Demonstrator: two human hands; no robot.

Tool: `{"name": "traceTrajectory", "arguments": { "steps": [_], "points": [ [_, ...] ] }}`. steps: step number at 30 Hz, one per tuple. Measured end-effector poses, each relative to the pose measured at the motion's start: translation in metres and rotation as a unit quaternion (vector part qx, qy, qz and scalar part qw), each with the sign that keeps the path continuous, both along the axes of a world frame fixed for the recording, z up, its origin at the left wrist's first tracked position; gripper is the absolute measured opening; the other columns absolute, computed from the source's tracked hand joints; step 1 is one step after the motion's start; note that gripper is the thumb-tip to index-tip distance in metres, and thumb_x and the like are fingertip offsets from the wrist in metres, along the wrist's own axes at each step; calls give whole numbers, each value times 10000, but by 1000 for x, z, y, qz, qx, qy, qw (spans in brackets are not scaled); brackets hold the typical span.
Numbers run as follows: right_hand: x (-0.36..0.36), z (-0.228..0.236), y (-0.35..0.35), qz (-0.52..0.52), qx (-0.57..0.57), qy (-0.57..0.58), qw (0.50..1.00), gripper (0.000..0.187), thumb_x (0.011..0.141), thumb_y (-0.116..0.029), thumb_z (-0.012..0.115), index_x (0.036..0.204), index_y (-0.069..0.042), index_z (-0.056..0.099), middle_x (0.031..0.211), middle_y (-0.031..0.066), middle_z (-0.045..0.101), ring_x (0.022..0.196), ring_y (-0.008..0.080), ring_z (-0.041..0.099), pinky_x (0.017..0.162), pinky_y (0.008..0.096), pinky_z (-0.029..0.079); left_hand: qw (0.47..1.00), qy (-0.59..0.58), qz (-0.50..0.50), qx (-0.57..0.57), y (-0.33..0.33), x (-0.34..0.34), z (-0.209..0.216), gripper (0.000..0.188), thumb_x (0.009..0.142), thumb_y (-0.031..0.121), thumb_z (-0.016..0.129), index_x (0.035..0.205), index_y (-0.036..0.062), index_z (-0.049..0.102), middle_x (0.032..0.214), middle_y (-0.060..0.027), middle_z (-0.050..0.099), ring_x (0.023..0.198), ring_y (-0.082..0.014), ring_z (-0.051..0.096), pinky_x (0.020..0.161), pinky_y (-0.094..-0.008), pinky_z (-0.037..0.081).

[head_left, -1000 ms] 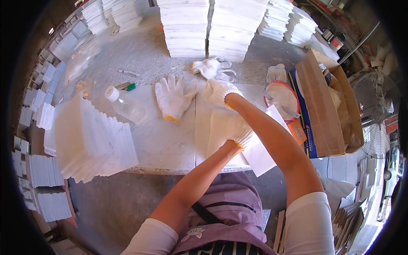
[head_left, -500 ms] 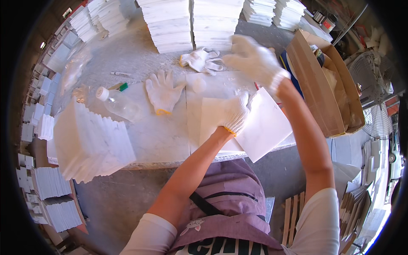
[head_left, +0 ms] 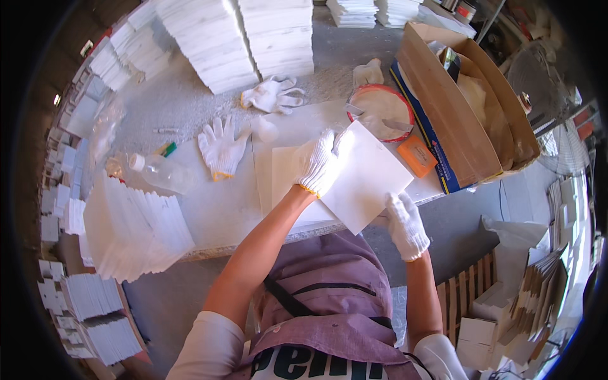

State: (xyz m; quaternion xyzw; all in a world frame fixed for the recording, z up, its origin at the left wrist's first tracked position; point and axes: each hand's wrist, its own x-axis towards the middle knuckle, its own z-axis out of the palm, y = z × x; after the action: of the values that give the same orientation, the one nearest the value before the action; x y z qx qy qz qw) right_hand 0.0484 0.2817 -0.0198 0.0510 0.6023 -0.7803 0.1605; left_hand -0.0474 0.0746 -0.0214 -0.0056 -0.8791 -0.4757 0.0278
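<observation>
A square white tile (head_left: pixel 370 180) is held tilted above the near edge of the worktable. My left hand (head_left: pixel 316 166), in a white knit glove, grips its left edge. At its lower right edge is my right hand (head_left: pixel 407 225), gloved too, its fingers closed against the rim; the fingertips are partly hidden. Beneath and to the left, another flat white tile (head_left: pixel 283 180) lies on the table. Right of the held tile are a round red-rimmed bowl of pale powder or paste (head_left: pixel 380 104) with a flat blade in it, and an orange block (head_left: pixel 417 156).
Two loose white gloves, one nearer (head_left: pixel 223 149) and one farther (head_left: pixel 273 95), lie left of centre. A clear bottle (head_left: pixel 161 172) lies behind a tile stack (head_left: pixel 136 225). Tall tile stacks (head_left: pixel 278 38) stand at the back. A cardboard box (head_left: pixel 443 107) borders the right, beside a fan (head_left: pixel 544 88).
My right hand has come down from above the table's far side to the tile's lower right edge. The bowl and orange block now show. My left hand keeps its grip on the tile.
</observation>
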Motion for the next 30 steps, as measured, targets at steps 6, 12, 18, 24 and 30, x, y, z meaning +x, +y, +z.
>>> {"name": "traceTrajectory", "arguments": {
  "steps": [6,12,18,24,30],
  "points": [
    [14,-5,-19,-99,-154,-129,975,377,951,-340,615,1142,-16,602,992,74,652,880,173,651,701,303,552,963,-13,-126,-239,-9,-7,26,297,923,295,554,1006,10,553,952,-254,617,943,-443,576,768,-502,458],
    [32,4,-31,-133,-354,-180,908,569,843,-331,756,1302,-90,522,1173,34,618,1060,194,605,862,362,521,877,48,-292,-378,8,-22,86,281,857,285,590,968,29,554,894,-231,644,882,-438,616,740,-514,483],
    [-2,29,-39,-154,-371,-86,912,672,880,-442,690,1404,-127,411,1332,59,529,1226,221,518,964,416,471,833,195,-256,-449,60,-70,149,333,877,300,524,891,29,716,938,-226,693,864,-366,692,725,-454,557],
    [12,40,-44,-105,-374,-184,903,433,898,-356,696,1240,-135,549,1095,41,630,933,192,630,683,332,540,779,29,-307,-545,21,-79,130,362,892,309,487,950,40,722,970,-225,688,924,-372,676,788,-455,532],
    [39,7,-60,-52,-332,-243,910,379,911,-316,690,1193,-90,575,1066,60,642,905,228,655,728,397,563,878,58,-289,-376,-30,-27,72,306,931,316,514,897,34,627,850,-218,662,829,-417,632,710,-502,480]
  ]
}}
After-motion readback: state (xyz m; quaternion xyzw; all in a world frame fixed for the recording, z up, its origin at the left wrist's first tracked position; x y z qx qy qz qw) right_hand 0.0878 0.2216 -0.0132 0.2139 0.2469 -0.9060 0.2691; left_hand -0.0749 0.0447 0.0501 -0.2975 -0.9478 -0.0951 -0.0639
